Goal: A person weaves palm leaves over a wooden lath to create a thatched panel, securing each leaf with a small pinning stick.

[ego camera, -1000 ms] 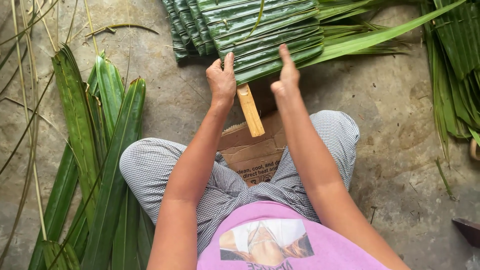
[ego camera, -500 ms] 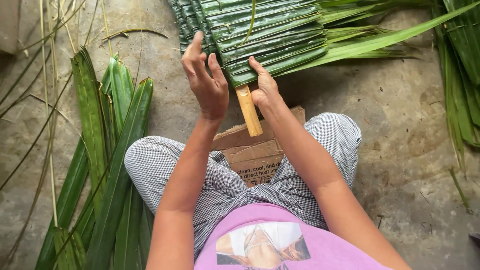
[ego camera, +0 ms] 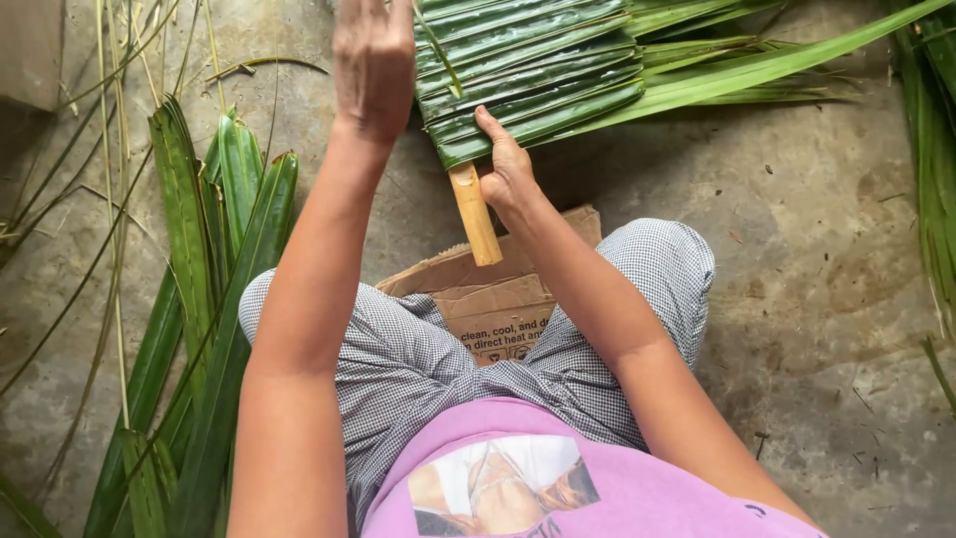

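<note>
Head view, looking down at a seated person; both bare hands up at the far edge of the lap.

Right hand (ego camera: pixel 508 169) sits at the near edge of the folded leaf panel (ego camera: pixel 528 75); thumb lies on top of the leaves, the other fingers curl under, so it is pinching the panel's near edge just right of the stick (ego camera: pixel 472 214). The stick is pale wood, pokes out from under the leaves toward the person, tilted slightly right at its near end, and ends over the cardboard piece (ego camera: pixel 488 299).

Left hand (ego camera: pixel 373 60) is raised above the panel's left end, back of hand to the camera, fingers partly cut off by the top of the frame; a thin green leaf strip (ego camera: pixel 438 55) runs next to it; cannot tell whether the fingers are closed on the strip or spread.

Leaf panel: far centre, overlapped green leaves folded over the stick, long leaf tips trailing off to the far right; it rests on the concrete floor (ego camera: pixel 797 249).

Around it: loose long leaves (ego camera: pixel 214 299) lie in a bundle on the left, running near to far; thin dry leaf ribs (ego camera: pixel 110 199) further left; more green leaves (ego camera: pixel 931 149) at the right edge; the cardboard piece lies between the knees, under the checked trousers (ego camera: pixel 418 359).
</note>
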